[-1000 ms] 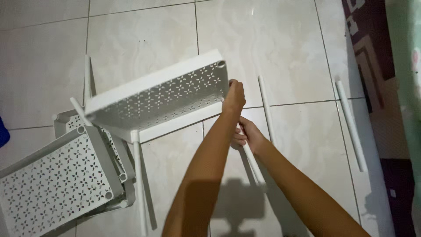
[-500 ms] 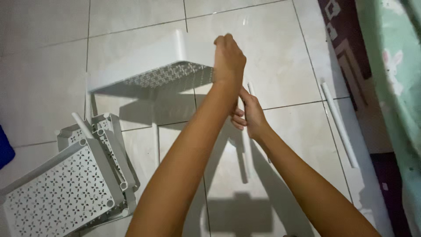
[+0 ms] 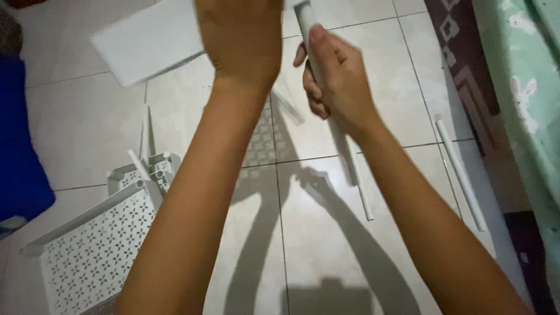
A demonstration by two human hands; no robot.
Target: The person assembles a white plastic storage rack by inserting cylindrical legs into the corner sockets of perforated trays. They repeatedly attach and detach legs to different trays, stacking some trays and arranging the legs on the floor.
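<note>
The floor [image 3: 326, 233] was pale shiny tiles. A dark patterned rug [image 3: 461, 64] lay beside a green bunny sheet [image 3: 525, 76]. Shadows fell on the tiles.

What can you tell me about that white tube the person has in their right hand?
The white tube is a slim, round, smooth rod, plastic by its look. The right hand wraps it, thumb laid along its upper part, fingers curled round. It runs steeply, its top leaving the picture's upper edge, its lower length continuing below the hand above the tiled floor. The view is blurred, so its ends cannot be made out.
</note>
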